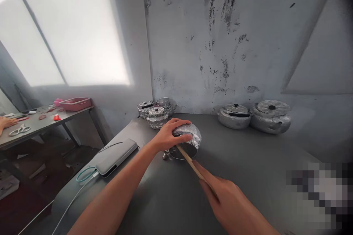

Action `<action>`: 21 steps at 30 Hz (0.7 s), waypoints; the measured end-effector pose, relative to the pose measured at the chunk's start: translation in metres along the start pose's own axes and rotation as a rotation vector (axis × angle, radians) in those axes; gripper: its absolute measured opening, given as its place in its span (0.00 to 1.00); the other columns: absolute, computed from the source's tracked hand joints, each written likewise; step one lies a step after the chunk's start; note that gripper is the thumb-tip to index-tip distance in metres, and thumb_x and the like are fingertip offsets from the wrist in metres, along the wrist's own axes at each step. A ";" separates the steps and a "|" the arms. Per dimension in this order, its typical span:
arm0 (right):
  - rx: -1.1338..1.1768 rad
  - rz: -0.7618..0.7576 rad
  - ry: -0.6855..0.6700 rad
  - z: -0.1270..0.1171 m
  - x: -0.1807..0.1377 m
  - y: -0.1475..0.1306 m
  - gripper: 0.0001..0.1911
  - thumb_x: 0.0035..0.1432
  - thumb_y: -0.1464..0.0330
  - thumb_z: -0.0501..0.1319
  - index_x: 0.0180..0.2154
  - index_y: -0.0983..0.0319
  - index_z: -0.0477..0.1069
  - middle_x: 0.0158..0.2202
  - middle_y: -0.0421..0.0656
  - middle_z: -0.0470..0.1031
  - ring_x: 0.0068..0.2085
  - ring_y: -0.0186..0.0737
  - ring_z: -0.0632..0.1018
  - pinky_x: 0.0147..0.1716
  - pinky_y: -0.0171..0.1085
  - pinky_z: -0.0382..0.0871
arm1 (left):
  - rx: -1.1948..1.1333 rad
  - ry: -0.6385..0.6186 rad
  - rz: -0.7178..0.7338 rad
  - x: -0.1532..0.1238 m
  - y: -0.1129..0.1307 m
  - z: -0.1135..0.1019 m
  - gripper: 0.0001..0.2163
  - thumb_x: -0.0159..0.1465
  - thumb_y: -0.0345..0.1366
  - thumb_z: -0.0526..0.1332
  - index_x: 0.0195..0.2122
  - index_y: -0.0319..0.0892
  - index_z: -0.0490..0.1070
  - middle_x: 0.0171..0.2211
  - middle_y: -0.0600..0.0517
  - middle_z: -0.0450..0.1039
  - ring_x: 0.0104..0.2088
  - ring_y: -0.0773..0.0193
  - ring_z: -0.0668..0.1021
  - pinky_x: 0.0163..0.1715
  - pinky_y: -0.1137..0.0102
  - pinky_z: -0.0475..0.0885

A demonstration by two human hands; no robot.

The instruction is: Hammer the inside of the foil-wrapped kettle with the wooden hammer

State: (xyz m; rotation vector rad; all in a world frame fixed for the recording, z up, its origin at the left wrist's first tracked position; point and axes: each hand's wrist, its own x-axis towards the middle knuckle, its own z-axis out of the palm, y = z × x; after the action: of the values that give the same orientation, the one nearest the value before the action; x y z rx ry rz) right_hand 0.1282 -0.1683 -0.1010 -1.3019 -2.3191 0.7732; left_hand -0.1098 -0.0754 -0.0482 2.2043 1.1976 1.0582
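My left hand [171, 134] grips a small silver pot [193, 132] that looks wrapped in foil, fingers over its top side and thumb along the near edge. The pot lies tipped on its side, its dark opening facing me. A thin wooden stick [197, 170] is held in my right hand [223, 194], fingers closed around its near end. The stick's far end reaches the pot's mouth, just below my left thumb; whether the tip touches the inside is hidden.
Several small silver pots [157, 117] stand behind on the left. Two lidded silver pots, one oval [234, 122] and one larger [271, 125], sit at the back right. A grey power bank [117, 158] with cables lies left. Another table [35, 126] holds a pink basin [75, 105], scissors [20, 130] and another person's hand [7, 122].
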 end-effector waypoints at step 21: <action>0.090 0.124 -0.006 0.005 0.006 0.011 0.29 0.72 0.53 0.43 0.69 0.50 0.59 0.25 0.35 0.67 0.25 0.40 0.65 0.27 0.37 0.60 | -0.030 0.026 -0.023 0.000 -0.005 0.000 0.22 0.64 0.52 0.67 0.58 0.55 0.74 0.60 0.51 0.70 0.60 0.51 0.72 0.64 0.60 0.65</action>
State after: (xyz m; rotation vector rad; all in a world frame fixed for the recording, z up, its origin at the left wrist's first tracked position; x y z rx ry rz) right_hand 0.1291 -0.1600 -0.1114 -1.4155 -2.1972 0.9111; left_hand -0.1123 -0.0726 -0.0511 2.1553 1.2070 1.0925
